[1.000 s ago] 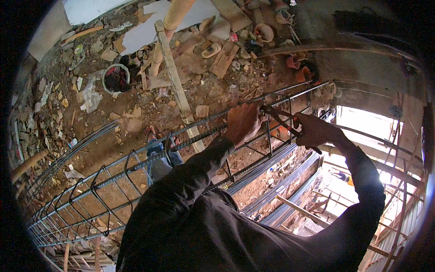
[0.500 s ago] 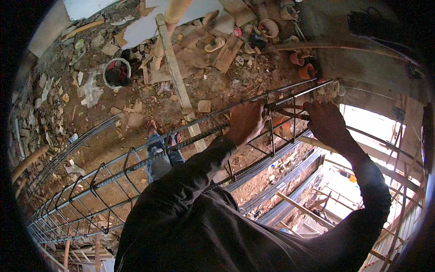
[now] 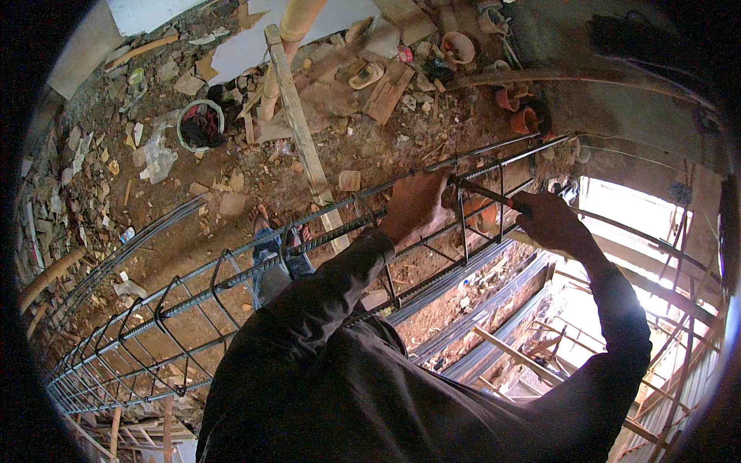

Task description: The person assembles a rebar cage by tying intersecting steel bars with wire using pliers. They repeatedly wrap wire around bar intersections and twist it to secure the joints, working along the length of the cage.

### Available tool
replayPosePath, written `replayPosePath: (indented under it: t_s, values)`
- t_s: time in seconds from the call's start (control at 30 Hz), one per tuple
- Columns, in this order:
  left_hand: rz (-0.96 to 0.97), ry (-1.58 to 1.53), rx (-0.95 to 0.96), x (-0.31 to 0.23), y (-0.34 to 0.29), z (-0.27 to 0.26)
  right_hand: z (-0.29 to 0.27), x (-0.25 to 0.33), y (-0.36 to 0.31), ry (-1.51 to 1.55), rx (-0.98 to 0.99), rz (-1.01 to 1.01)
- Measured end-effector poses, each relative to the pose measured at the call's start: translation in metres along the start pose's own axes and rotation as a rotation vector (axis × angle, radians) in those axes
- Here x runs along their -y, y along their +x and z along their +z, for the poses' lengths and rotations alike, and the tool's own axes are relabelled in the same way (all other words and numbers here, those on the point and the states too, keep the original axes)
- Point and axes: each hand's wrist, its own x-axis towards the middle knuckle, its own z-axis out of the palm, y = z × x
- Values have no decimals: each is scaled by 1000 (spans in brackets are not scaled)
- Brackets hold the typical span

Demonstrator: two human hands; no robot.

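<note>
The right hand (image 3: 552, 220) grips pliers (image 3: 488, 193) at the cage (image 3: 320, 241), which the left hand (image 3: 417, 204) likely steadies, though I can't tell its grip.

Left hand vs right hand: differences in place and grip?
The bare left hand lies against the dark steel rebar cage, no tool visible in it; the bare right hand grips dark metal pincers. The left hand comes in from lower left, the right hand from lower right. Shared: both have dark sleeves.
</note>
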Motion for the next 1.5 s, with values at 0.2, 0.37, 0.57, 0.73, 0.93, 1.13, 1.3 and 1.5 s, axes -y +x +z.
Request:
replayPosePath:
  t_s: [0.2,0.37,0.57,0.73,0.93,1.13,1.3,1.5]
  values:
    - [13,231,-42,-12,-3,-16,-16,-19,25,78,247,-101]
    - [311,279,-144,-64,-14,8,-21,-47,46,765,669,21]
    - [405,137,-382,-88,30,61,-39,-16,16,632,631,142]
    - [389,205,-426,-93,59,87,-46,7,-20,0,200,3]
    - [240,-151,-306,-91,89,89,5,-8,-18,-604,-625,-149]
    - [326,-128,129,-71,124,70,-9,-52,18,-363,-538,-396]
    - [238,-34,733,-59,169,23,-44,-54,28,-131,-130,-189]
    - [117,-88,806,-58,151,-33,-33,-38,26,-614,-631,-386]
